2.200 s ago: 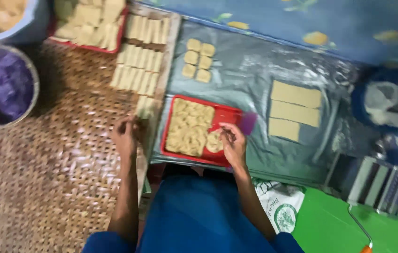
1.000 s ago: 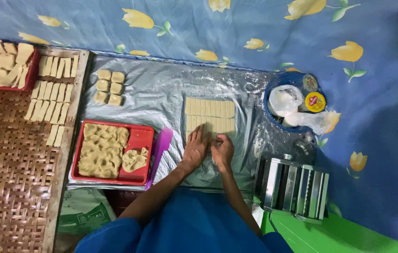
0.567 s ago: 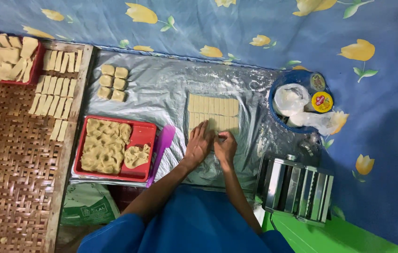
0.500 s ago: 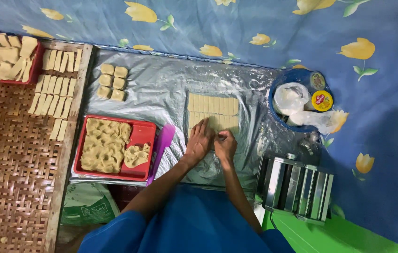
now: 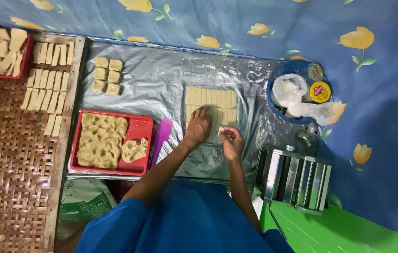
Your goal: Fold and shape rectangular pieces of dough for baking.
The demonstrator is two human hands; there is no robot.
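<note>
We look down from above at a person in blue seated on the floor before a clear plastic sheet (image 5: 161,79) spread over a blue flowered cloth (image 5: 386,93). Near the middle of the sheet lies a flat slab of pale dough (image 5: 210,100), scored into strips. The left hand (image 5: 198,127) rests palm down on the slab's near edge, fingers spread and gripping nothing. The right hand (image 5: 231,140) sits just beside it at the slab's near right corner, thumb and fingertips pinched on a small dough piece (image 5: 221,130). The two hands are close together but not touching. Left of the slab, still on the sheet, stands a red tray (image 5: 145,129) filled with shaped dough, and a purple scraper (image 5: 160,136) lies between the tray and the left hand. Farther left of the slab, toward the sheet's far corner, sit six small dough squares (image 5: 107,75). Beyond the sheet's left edge, rows of cut dough strips (image 5: 46,86) lie on a woven mat (image 5: 11,178). Right of the slab a blue bowl (image 5: 277,79) holds plastic bags and small lidded tubs. Nearer us than the bowl stands a metal pasta roller (image 5: 295,180).
</note>
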